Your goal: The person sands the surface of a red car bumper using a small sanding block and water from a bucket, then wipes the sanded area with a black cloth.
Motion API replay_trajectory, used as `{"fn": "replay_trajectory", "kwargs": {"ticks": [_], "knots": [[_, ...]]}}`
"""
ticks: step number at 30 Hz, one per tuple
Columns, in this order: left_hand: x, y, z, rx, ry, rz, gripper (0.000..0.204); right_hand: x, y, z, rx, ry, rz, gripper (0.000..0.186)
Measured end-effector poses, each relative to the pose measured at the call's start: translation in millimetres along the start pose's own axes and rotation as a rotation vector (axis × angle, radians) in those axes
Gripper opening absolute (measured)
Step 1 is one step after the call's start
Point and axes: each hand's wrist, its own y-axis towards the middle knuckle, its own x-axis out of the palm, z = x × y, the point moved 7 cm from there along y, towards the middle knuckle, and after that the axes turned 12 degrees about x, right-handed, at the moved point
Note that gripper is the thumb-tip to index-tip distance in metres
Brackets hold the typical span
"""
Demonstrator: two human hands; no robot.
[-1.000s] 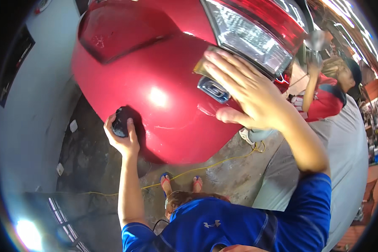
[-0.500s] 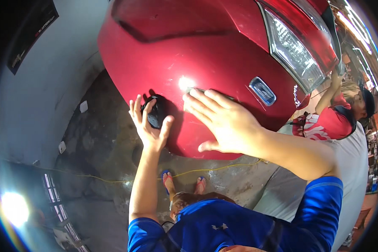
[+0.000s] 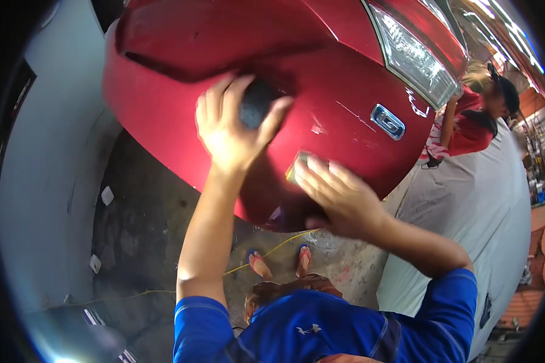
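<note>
1. The car (image 3: pixel 163 115), red and glossy, takes up the upper middle; both hands are over its rounded corner, the left hand (image 3: pixel 233 124) farther up the panel, the right hand (image 3: pixel 345 196) lower and nearer the person's body.
2. The left hand curves around a dark pad (image 3: pixel 257 106); its fingers lie on the left and top of the pad, its thumb on the right, so the pad is gripped between them; the pad lies over the red panel, just below a dark crease.
3. The right hand has its fingers stretched out over a yellowish pad (image 3: pixel 293 169), whose end shows beyond the fingertips; the thumb stands apart, lower down; the hand is blurred, and I cannot tell whether it pinches the pad or only presses it.
4. Between the hands and the silver badge (image 3: pixel 387 121) are a pale patch (image 3: pixel 318 129) and a thin scratch (image 3: pixel 355 115); the badge sits up and to the right of the right hand, below the tail light (image 3: pixel 412 60).
5. At the right, another person (image 3: pixel 469 124) in red is beside the car, above a grey cover (image 3: pixel 460 199).
</note>
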Motion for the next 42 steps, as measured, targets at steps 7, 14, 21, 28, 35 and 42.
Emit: {"fn": "replay_trajectory", "kwargs": {"ticks": [7, 14, 21, 28, 35, 42], "knots": [[115.6, 84.0, 115.8, 0.296, -0.231, -0.541, 0.042, 28.7, -67.5, 32.5, 0.397, -0.143, 0.24, 0.092], [-8.3, -39.5, -51.6, 0.169, 0.103, -0.123, 0.044, 16.1, -23.3, 14.7, 0.294, -0.113, -0.041, 0.092], [-201.6, -314.8, -62.7, -0.601, 0.44, -0.793, 0.052, 28.6, 40.7, -38.8, -0.028, -0.158, 0.032, 0.088], [-466.2, -601.7, 1.2, -1.461, 0.487, -1.579, 0.069, 32.9, 70.3, -52.9, 0.027, -0.44, 0.027, 0.09], [-591.3, -689.1, 50.4, -1.713, 0.567, -1.592, 0.066, 20.8, 83.0, -66.7, 0.132, -0.527, 0.044, 0.09], [-492.2, -673.0, 44.2, -1.632, 0.355, -1.24, 0.063, 14.2, -16.0, 56.0, 0.379, -0.493, 0.374, 0.093]]}}
